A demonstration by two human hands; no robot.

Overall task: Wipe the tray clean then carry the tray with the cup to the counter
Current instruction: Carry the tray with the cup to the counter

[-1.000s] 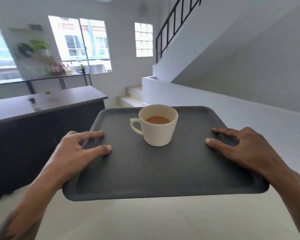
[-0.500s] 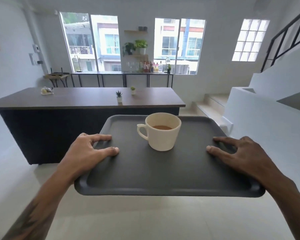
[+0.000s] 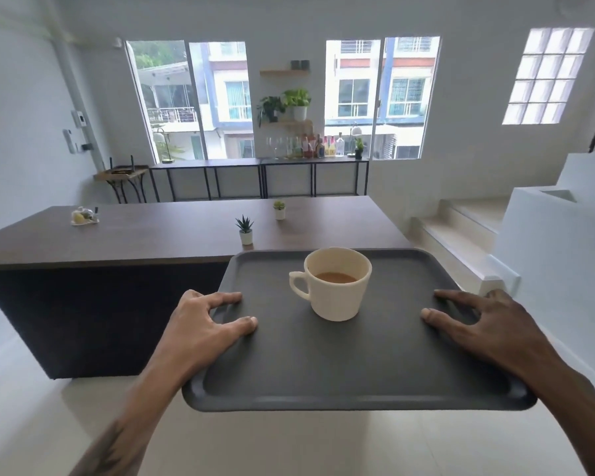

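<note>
Closer now — the table [image 3: 172, 235] has swung from off to the left into the middle of the head view and grown larger, while the stairs [image 3: 461, 228] have slid out to the right edge. Both hands keep the same grip as before. Tray [image 3: 323, 365] is up in the air over the floor, level, its far edge overlapping the table's near right corner in the view. Left hand [image 3: 200, 328] is clamped on the left rim, thumb and forefinger lying on the tray's top, the other fingers hidden beneath. Right hand [image 3: 485, 324] mirrors it on the right rim, thumb and forefinger on top. Cup [image 3: 337, 286] stands upright in the far middle of the tray, handle pointing left, apart from both hands, roughly half full of brown liquid. On the table, two small potted plants [image 3: 244, 231] and a clear dish [image 3: 83, 216] holding something yellow.
</note>
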